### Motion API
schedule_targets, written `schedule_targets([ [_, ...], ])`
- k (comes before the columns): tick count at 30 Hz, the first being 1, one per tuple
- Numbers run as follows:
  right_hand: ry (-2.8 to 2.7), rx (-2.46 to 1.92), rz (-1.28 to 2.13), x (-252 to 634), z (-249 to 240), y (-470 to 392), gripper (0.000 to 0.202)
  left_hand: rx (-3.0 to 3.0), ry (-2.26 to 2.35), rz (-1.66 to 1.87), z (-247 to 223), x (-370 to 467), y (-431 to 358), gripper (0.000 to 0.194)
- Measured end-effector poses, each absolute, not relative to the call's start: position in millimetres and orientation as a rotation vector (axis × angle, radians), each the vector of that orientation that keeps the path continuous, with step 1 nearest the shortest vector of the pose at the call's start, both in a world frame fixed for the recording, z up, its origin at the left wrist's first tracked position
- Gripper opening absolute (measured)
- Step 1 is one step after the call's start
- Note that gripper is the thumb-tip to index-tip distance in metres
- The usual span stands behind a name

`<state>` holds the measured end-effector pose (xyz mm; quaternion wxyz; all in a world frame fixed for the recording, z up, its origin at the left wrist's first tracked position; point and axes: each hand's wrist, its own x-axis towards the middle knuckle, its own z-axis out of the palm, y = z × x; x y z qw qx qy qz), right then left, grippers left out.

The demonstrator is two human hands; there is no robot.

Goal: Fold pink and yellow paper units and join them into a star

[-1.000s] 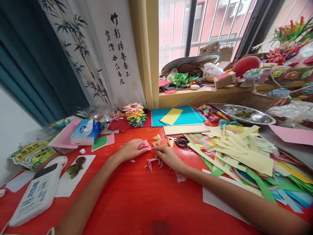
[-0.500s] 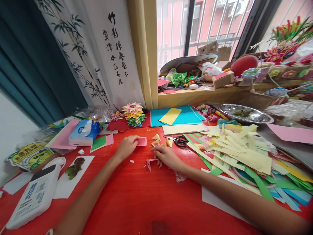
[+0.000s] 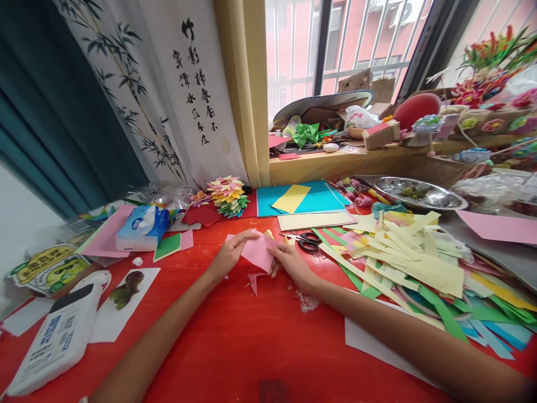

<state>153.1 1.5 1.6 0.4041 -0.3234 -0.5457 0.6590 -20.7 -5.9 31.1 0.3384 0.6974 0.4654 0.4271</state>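
Angling inward: left hand (image 3: pixel 227 258), right hand (image 3: pixel 294 266), fingers (image 3: pixel 244 237) pinched on pink paper (image 3: pixel 257 253).

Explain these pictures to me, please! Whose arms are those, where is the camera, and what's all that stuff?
There is no robot here, just a person using two bare hands. The camera sits on that person's head, looking forward and down, so you see roughly what they see.

The left hand and right hand hold a piece of pink paper between them, one at each side.

Just below it, a small folded pink piece lies on the red table. To the right are black-handled scissors and a big heap of paper strips. Toward the back stands a colourful paper decoration, with a blue tissue pack further left.
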Motion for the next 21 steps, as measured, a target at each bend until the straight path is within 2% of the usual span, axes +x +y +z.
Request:
schedule_targets([
  [5,-1.333,-0.839,1.636,153,0,2,0.024,1.441,1.324,1.272,28,-11,-8,0.047],
  [10,-1.385,-0.799,1.598,152,-2,1,0.03,1.419,1.402,1.311,23,-7,-10,0.034],
  [21,-1.281,-0.849,1.652,153,-1,1,0.026,1.464,1.482,1.427,21,-1,-15,0.031],
])
